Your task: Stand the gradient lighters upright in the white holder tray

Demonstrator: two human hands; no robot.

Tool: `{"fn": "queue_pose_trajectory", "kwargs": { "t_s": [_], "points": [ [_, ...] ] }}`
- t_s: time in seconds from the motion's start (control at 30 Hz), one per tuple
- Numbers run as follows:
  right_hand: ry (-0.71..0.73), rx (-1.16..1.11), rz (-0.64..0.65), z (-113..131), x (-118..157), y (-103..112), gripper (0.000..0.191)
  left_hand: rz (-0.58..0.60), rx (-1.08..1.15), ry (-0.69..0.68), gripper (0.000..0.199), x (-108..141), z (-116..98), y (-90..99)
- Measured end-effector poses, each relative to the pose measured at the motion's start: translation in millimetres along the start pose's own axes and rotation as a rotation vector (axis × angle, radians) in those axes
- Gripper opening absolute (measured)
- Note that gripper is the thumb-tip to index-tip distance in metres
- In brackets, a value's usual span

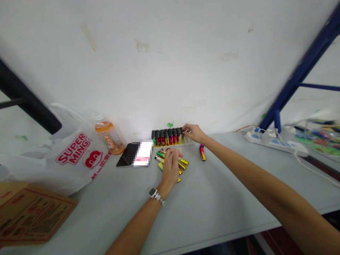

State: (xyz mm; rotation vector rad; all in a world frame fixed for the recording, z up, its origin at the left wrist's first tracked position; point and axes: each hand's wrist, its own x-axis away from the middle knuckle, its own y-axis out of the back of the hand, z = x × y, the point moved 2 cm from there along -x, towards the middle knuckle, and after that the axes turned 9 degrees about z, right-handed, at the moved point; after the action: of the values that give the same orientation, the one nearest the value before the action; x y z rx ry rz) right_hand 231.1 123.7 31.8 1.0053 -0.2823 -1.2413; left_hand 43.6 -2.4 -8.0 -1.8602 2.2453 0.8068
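Note:
A pale tray (188, 140) near the wall holds rows of upright lighters (166, 137) with black tops and coloured bodies. My right hand (192, 132) is at the right end of these rows, its fingers pinched round a dark-topped lighter (183, 131) that they partly hide. In front of the tray lies a loose pile of shiny lighters (183, 163), mostly yellow and green. Over this pile rests my left hand (171, 163), fingers bent together; what they hold, if anything, is hidden. A single pink and yellow lighter (202, 153) lies apart, right of the pile.
Left of the tray are a dark phone-like device (128, 155), a partly blurred white area, an orange drink bottle (109, 136), a white plastic bag (53, 159) and a cardboard box (34, 216). A white power strip (276, 141) lies by the blue post (292, 78) at right.

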Motion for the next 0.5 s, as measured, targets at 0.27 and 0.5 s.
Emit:
{"fn": "queue_pose_trajectory", "kwargs": {
  "t_s": [0.27,0.5],
  "points": [
    [-0.005,0.081,0.023,0.0,-11.5,-2.3,0.012,0.009,-0.01,0.014,0.049,-0.3,2.3,0.0],
    [-0.002,0.21,-0.116,5.6,-7.2,-7.8,0.014,0.009,-0.007,0.031,0.05,-0.9,0.9,-0.2]
  ]
}}
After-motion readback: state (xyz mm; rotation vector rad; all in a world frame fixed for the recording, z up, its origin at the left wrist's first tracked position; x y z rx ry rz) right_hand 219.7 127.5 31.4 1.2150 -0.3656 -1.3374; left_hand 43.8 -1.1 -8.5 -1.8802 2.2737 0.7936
